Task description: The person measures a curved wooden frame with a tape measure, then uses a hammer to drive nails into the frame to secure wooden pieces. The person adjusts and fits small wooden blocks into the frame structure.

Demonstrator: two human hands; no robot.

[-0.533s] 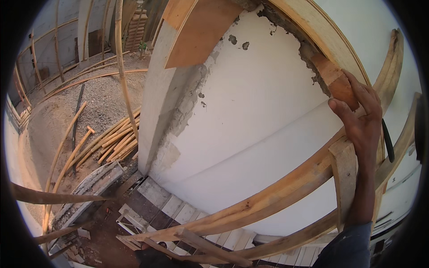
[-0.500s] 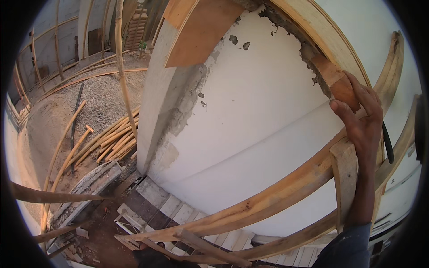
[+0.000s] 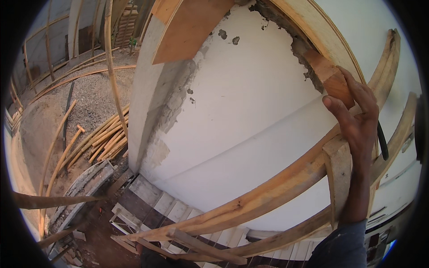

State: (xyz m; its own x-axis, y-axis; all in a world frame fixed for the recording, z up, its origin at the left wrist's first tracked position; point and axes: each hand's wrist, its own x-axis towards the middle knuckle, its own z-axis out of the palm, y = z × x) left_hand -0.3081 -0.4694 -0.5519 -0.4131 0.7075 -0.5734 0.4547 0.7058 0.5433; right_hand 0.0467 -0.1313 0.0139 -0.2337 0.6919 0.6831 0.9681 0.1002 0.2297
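At the right, my right hand is closed round the end of a reddish-brown wooden block, thumb on the near side and fingers over the far side. The block lies along a rough mortar edge, beside a long pale board that rises to the top. Behind my wrist shows a dark curved rod; whether I hold it cannot be told. Below my hand are the long rail and a short crosspiece of a wooden ladder. My left hand is out of view.
A white wall fills the middle. A plywood sheet sits atop a concrete column. Far below are stair-like slabs, stacked poles and gravel. One upright pole stands left; more timbers lean right.
The whole view has shifted a little, so the scene sits slightly further left. My right hand keeps its hold on the block's end.
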